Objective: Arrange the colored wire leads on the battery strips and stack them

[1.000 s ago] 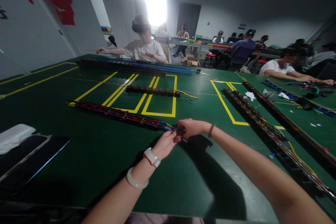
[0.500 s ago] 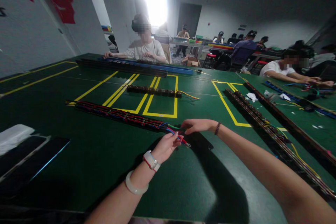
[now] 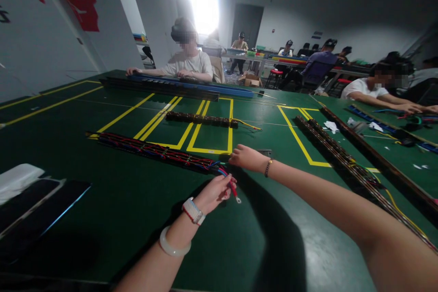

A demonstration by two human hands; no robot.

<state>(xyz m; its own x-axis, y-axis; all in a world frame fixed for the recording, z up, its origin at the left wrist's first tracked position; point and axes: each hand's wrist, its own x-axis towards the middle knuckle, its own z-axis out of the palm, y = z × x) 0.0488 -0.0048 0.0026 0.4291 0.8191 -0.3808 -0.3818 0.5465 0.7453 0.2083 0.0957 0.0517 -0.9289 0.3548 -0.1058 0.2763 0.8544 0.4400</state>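
A long dark strip assembly (image 3: 153,150) lies across the table, with red and blue wires laced along it. At its right end, my left hand (image 3: 215,189) pinches the red and blue wires (image 3: 223,171). A red lead ending in a metal ring terminal (image 3: 238,200) sticks out below those fingers. My right hand (image 3: 248,158) is closed just beyond, its fingers curled at a green wire (image 3: 222,163) from the same end. The fingertips hide where that wire goes. Behind this hand, a small dark flat piece (image 3: 265,152) shows, and I cannot tell whether it is held.
A shorter dark strip (image 3: 201,119) with a yellow lead lies farther back. Long strips (image 3: 337,159) run along the right side. Dark flat panels (image 3: 44,210) and a white bundle (image 3: 20,180) are at left. A co-worker (image 3: 188,61) sits opposite, another person (image 3: 372,89) at right.
My right hand has moved left and slightly up, its fingers more curled. The left hand has shifted a little left and down, and the ring terminal now points more downward.
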